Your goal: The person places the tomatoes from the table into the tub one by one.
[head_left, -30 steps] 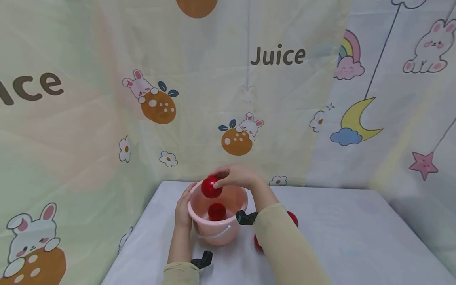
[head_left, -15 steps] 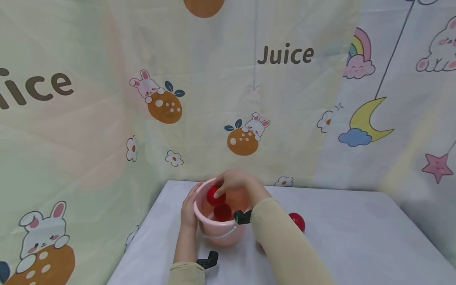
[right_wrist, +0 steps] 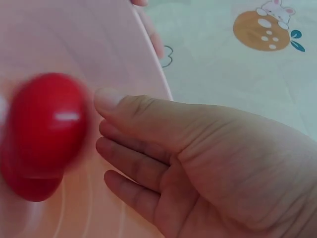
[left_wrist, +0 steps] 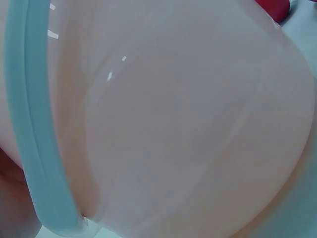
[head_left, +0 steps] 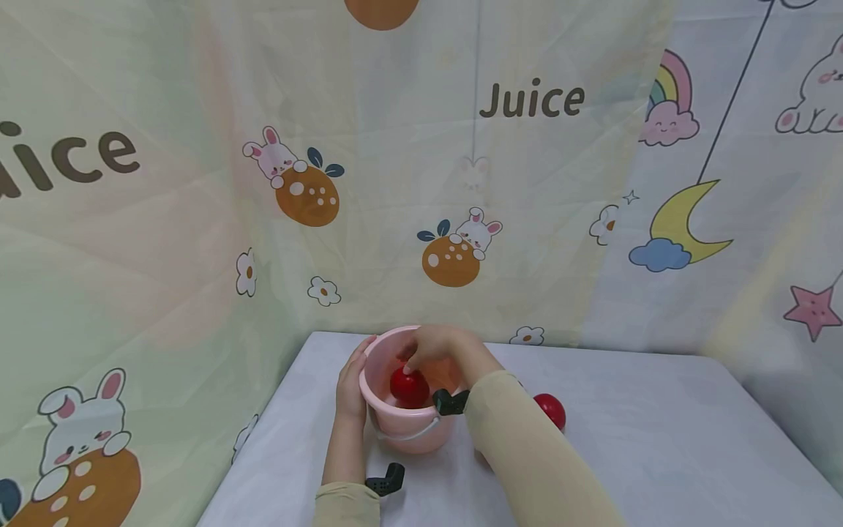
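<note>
A pink bucket [head_left: 411, 428] stands on the table with its pale handle [left_wrist: 34, 124] hanging down the near side. My left hand [head_left: 351, 388] rests along the bucket's left outer side, fingers reaching up to the rim. Inside the bucket's mouth is my right hand [head_left: 437, 344], its thumb and fingers spread apart. In the right wrist view a blurred red ball [right_wrist: 49, 121] is just beyond the thumb tip, separate from the hand. Another red ball [right_wrist: 32, 191] shows partly hidden beneath it. From the head view the two overlap as one red shape [head_left: 410, 386].
To the right, a red ball [head_left: 550, 411] lies on the white-covered table [head_left: 645, 439], partly behind the right sleeve [head_left: 527, 446]. A printed cloth backdrop [head_left: 527, 219] rises behind the table's far edge.
My right hand has lowered from above the rim into the bucket with a red ball and let it go. The left hand keeps its place on the bucket; the head view has shifted slightly.
</note>
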`<state>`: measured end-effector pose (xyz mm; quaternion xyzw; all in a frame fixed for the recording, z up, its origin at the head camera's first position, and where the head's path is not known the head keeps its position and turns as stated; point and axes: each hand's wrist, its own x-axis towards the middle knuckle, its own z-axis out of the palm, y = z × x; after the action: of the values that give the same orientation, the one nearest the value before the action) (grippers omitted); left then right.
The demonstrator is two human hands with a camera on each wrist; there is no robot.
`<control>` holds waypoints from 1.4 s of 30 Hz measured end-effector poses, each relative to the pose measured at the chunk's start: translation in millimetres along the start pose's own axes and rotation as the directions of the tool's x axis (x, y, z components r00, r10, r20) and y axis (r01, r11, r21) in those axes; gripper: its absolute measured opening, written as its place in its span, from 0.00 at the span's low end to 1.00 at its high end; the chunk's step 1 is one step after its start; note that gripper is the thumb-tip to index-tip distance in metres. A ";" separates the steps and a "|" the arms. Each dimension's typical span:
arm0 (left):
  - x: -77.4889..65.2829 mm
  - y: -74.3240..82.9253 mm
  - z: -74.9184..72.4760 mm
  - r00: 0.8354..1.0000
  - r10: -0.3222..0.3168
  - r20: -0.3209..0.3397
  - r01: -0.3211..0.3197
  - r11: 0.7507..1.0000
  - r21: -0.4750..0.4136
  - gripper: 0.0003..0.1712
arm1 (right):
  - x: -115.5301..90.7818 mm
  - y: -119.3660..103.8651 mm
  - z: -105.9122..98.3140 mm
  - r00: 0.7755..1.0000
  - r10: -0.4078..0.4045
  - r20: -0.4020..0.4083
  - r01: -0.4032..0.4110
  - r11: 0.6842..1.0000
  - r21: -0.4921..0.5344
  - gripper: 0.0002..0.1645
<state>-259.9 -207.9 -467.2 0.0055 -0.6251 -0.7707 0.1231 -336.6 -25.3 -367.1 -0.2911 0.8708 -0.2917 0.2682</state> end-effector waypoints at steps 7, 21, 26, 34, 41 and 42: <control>0.6 -0.9 0.8 1.000 -0.002 0.012 0.002 1.000 0.007 0.23 | -3.2 4.4 -1.5 0.999 -0.027 -0.020 0.027 1.000 0.010 0.23; -0.6 -3.0 1.3 1.000 -0.012 0.011 0.011 1.000 0.015 0.24 | -30.4 6.3 -19.1 0.964 -0.159 -0.212 0.162 0.987 0.000 0.21; -1.0 -2.6 2.6 1.000 -0.010 0.005 0.010 1.000 0.017 0.23 | -50.5 18.1 -30.8 0.958 -0.139 -0.250 0.163 0.984 0.077 0.23; -0.5 -1.7 2.3 1.000 -0.011 -0.005 0.011 0.999 0.032 0.24 | -93.9 44.7 -49.3 0.936 -0.115 -0.332 0.188 0.962 0.198 0.29; 0.2 0.0 0.3 1.000 -0.021 -0.007 0.021 1.000 0.015 0.23 | -120.4 80.9 -51.1 0.913 -0.093 -0.398 0.206 0.946 0.250 0.30; 0.1 0.2 0.0 1.000 -0.024 -0.009 0.024 1.000 0.015 0.23 | -123.6 85.0 -50.5 0.910 -0.093 -0.404 0.208 0.946 0.249 0.30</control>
<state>-259.9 -208.0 -467.0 0.0173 -0.6302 -0.7674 0.1165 -313.6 130.6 -352.1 -0.2526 0.8296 -0.4863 0.1066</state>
